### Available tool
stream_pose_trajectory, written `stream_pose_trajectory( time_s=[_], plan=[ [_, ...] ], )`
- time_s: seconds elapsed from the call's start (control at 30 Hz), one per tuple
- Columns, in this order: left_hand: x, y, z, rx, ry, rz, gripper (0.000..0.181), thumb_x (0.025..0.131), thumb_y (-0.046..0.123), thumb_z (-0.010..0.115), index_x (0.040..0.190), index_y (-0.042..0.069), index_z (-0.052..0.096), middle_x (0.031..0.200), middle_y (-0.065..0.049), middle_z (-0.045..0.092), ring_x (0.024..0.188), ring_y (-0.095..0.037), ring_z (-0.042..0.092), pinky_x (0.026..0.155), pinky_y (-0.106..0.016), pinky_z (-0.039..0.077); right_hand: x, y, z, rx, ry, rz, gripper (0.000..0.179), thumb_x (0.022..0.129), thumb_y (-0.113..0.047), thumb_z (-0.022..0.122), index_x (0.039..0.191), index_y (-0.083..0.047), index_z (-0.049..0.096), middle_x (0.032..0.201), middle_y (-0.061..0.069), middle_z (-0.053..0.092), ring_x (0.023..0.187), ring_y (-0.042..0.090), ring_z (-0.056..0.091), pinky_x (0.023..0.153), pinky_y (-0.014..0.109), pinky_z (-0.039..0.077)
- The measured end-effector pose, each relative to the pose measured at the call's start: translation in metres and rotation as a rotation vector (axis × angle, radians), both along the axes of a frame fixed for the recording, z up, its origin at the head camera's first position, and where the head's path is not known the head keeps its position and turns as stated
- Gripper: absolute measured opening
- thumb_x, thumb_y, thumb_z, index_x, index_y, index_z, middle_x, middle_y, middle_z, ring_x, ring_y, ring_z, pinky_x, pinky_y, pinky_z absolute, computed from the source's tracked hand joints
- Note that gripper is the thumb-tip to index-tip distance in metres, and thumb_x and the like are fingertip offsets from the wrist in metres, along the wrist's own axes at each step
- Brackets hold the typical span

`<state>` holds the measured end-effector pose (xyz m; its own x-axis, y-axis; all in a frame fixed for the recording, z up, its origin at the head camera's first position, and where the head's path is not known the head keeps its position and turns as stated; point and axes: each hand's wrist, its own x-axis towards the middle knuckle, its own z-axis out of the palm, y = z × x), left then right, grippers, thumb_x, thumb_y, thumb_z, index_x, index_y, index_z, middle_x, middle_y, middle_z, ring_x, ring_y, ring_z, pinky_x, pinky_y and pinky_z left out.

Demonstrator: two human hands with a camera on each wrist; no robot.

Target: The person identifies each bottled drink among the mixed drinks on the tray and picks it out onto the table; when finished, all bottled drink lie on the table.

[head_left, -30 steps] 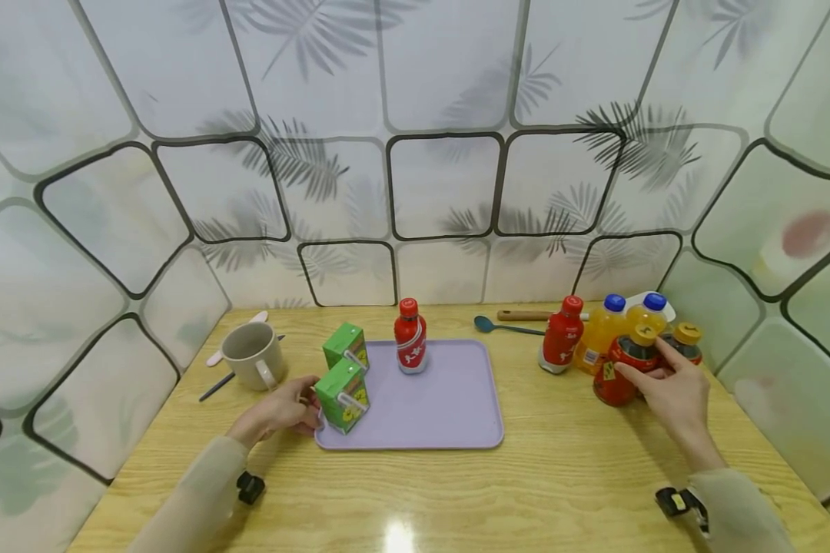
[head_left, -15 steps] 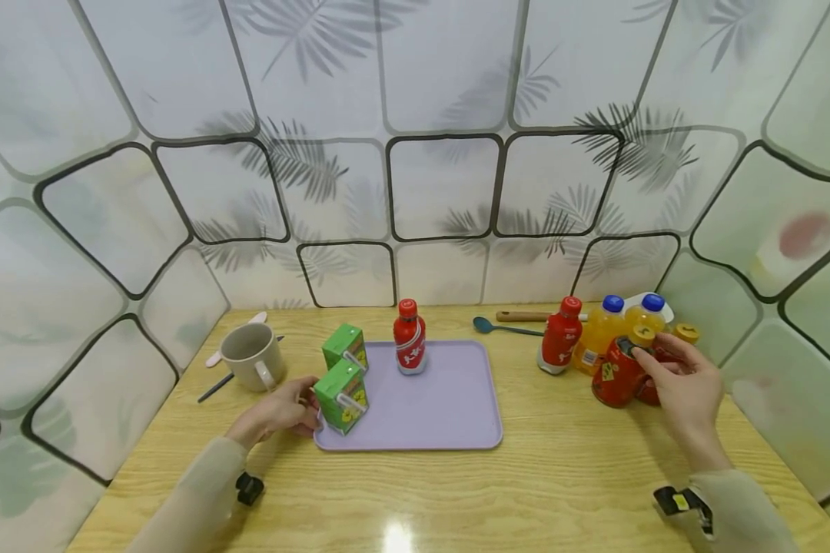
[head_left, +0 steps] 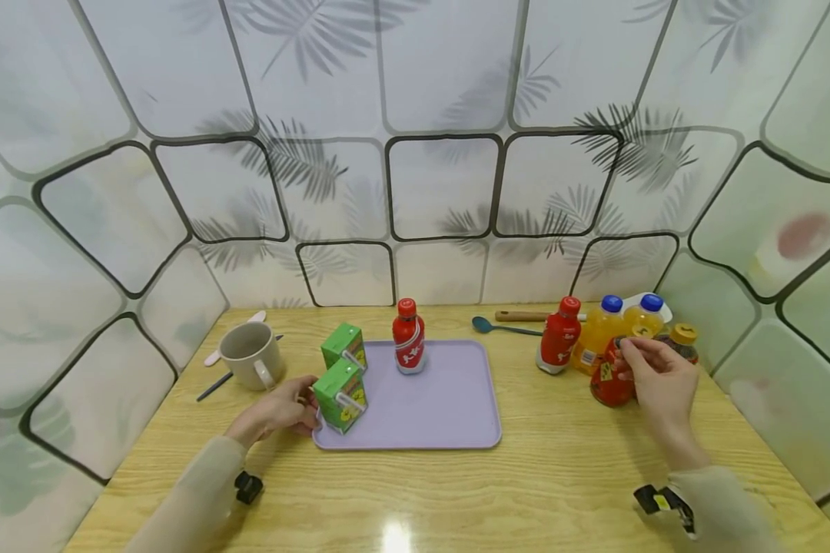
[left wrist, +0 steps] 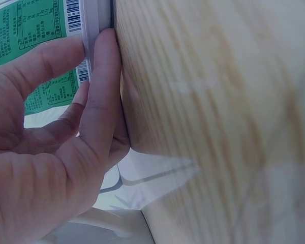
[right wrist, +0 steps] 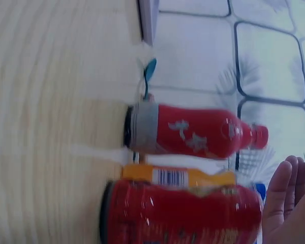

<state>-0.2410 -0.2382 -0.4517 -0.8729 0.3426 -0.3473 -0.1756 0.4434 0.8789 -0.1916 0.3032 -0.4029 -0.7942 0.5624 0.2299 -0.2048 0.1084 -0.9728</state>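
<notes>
My left hand (head_left: 287,407) is at the near left corner of the lilac tray (head_left: 432,415), pinching its rim between thumb and fingers, as the left wrist view shows. Just inside stands a green juice box (head_left: 341,399); another green juice box (head_left: 346,347) is behind it. A red-capped bottle (head_left: 410,349) stands on the tray's far part. My right hand (head_left: 666,392) hovers at the top of a dark-red drink bottle (head_left: 610,380), overlapping its yellow cap. In the right wrist view its fingers (right wrist: 280,185) show no object between them.
Right group: red bottle (head_left: 559,342), orange drink bottles (head_left: 596,342), yellow-capped bottle (head_left: 685,346) close beside my right hand. A blue spoon (head_left: 505,328) and wooden handle (head_left: 522,316) lie behind. At left are a mug (head_left: 252,357) and dark stick (head_left: 214,386).
My right hand first shifted right along the dark-red bottles, then came back left, its fingers now over the front bottle's cap. The left hand, tray and juice boxes stayed put.
</notes>
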Motion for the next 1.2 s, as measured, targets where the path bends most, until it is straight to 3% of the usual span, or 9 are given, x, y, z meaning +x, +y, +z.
stream_pose_trajectory(
  time_s=[0.2, 0.33, 0.53, 0.73, 0.97, 1.2],
  plan=[
    [0.000, 0.000, 0.002, -0.010, -0.003, 0.004, 0.070, 0.072, -0.011, 0.067, 0.137, -0.009, 0.038, 0.103, -0.016, 0.050, 0.088, -0.023, 0.058, 0.072, -0.036, 0.063, -0.004, -0.025, -0.007, 0.022, -0.056, 0.116, 0.027, 0.089, -0.019, 0.071, 0.105, 0.003, 0.069, 0.077, -0.005, 0.073, 0.067, 0.008, 0.068, 0.055, 0.018, 0.058],
    [0.000, 0.000, 0.003, -0.017, -0.005, 0.007, 0.070, 0.072, -0.011, 0.067, 0.136, -0.008, 0.039, 0.104, -0.016, 0.050, 0.089, -0.023, 0.058, 0.072, -0.037, 0.063, -0.009, -0.040, -0.014, -0.010, -0.082, 0.215, 0.033, 0.090, -0.021, 0.070, 0.109, 0.005, 0.066, 0.078, -0.005, 0.073, 0.066, 0.008, 0.068, 0.057, 0.019, 0.059],
    [0.000, -0.001, 0.003, -0.020, -0.006, 0.013, 0.072, 0.072, -0.011, 0.067, 0.138, -0.009, 0.038, 0.105, -0.017, 0.051, 0.089, -0.023, 0.058, 0.072, -0.037, 0.063, -0.014, -0.068, -0.022, -0.068, -0.192, 0.348, 0.032, 0.091, -0.025, 0.069, 0.110, 0.000, 0.066, 0.080, -0.007, 0.072, 0.072, 0.008, 0.067, 0.063, 0.022, 0.061],
    [0.000, -0.001, 0.003, -0.014, -0.013, 0.024, 0.074, 0.072, -0.012, 0.067, 0.139, -0.010, 0.037, 0.105, -0.017, 0.051, 0.088, -0.023, 0.059, 0.073, -0.037, 0.063, -0.022, -0.096, -0.029, -0.082, -0.255, 0.469, 0.032, 0.092, -0.024, 0.068, 0.111, 0.002, 0.066, 0.079, -0.009, 0.071, 0.073, 0.008, 0.066, 0.066, 0.023, 0.061],
    [0.001, -0.001, 0.002, -0.004, -0.016, 0.023, 0.073, 0.072, -0.012, 0.067, 0.138, -0.009, 0.037, 0.105, -0.017, 0.050, 0.088, -0.023, 0.059, 0.073, -0.037, 0.063, -0.034, -0.123, -0.037, -0.067, -0.301, 0.668, 0.036, 0.093, -0.017, 0.066, 0.119, 0.008, 0.061, 0.085, -0.006, 0.070, 0.080, 0.009, 0.066, 0.071, 0.025, 0.060],
    [0.003, -0.002, 0.002, 0.004, -0.013, 0.014, 0.073, 0.072, -0.012, 0.066, 0.138, -0.010, 0.036, 0.106, -0.018, 0.050, 0.088, -0.024, 0.059, 0.074, -0.037, 0.063, -0.051, -0.151, -0.038, -0.052, -0.340, 0.753, 0.036, 0.090, -0.016, 0.070, 0.121, 0.003, 0.063, 0.096, 0.001, 0.071, 0.085, 0.011, 0.066, 0.074, 0.028, 0.061]
  ],
)
